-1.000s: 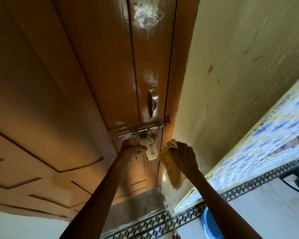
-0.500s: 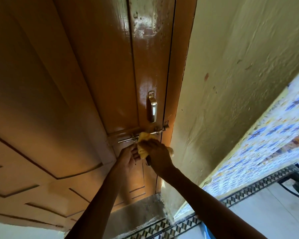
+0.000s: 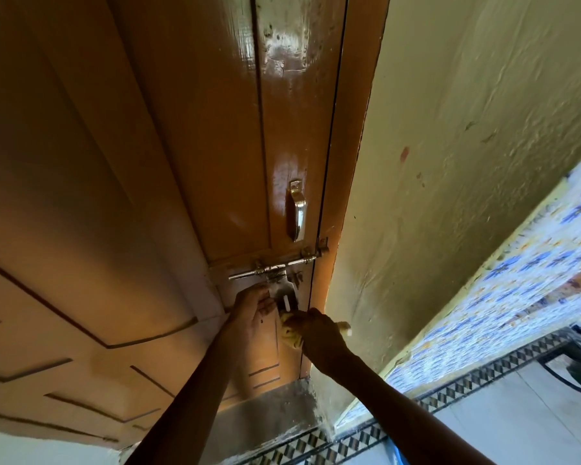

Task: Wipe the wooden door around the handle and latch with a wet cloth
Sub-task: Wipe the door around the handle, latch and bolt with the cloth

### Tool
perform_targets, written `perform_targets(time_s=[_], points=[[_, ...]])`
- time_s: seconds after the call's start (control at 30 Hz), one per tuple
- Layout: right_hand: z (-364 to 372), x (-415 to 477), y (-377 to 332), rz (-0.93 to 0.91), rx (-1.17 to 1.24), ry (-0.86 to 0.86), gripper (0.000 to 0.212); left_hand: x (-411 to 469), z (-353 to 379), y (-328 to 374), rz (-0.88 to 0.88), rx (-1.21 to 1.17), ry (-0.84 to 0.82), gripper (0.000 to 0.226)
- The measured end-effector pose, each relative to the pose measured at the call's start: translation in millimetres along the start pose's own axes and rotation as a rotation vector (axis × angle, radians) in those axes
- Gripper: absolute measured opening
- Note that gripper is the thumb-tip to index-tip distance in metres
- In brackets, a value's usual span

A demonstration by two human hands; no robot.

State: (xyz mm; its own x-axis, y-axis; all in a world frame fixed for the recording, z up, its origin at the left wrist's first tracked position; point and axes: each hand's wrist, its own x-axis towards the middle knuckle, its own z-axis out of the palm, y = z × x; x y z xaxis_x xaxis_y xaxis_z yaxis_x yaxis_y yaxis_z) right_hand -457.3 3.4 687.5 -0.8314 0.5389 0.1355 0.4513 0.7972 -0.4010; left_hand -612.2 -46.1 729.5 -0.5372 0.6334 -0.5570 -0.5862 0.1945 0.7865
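The glossy brown wooden door (image 3: 195,156) fills the left and middle of the view. A metal pull handle (image 3: 297,211) is fixed near its right edge, above a sliding bolt latch (image 3: 275,268) with a hanging hasp plate (image 3: 284,297). My left hand (image 3: 252,308) holds the lower left side of the hasp plate. My right hand (image 3: 316,332) is closed on a yellow cloth (image 3: 291,330) and presses it on the door just below the hasp, next to the door's edge. Most of the cloth is hidden under my fingers.
The brown door frame (image 3: 349,162) and a rough cream wall (image 3: 467,162) stand right of the door. Blue patterned wall tiles (image 3: 517,290) and a black-and-white border strip (image 3: 467,389) run along the lower right. A blue object's edge (image 3: 394,453) shows at the bottom.
My right hand came left with the cloth onto the latch, then dropped to just under the hasp plate. My left hand stayed at the hasp.
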Motion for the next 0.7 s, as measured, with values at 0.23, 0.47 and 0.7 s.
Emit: perform_targets(time_s=[0.23, 0.47, 0.7], points=[[-6, -5, 38, 0.221, 0.255, 0.09, 0.027, 1, -15, -4, 0.165, 0.27, -0.059, 0.017], [-36, 24, 15, 0.416, 0.603, 0.564, 0.014, -20, -33, 6, 0.59, 0.627, 0.185, 0.015], [-22, 70, -50, 0.367, 0.697, 0.688, 0.018, -23, -66, 65, 1.43, 1.721, 0.57, 0.059]])
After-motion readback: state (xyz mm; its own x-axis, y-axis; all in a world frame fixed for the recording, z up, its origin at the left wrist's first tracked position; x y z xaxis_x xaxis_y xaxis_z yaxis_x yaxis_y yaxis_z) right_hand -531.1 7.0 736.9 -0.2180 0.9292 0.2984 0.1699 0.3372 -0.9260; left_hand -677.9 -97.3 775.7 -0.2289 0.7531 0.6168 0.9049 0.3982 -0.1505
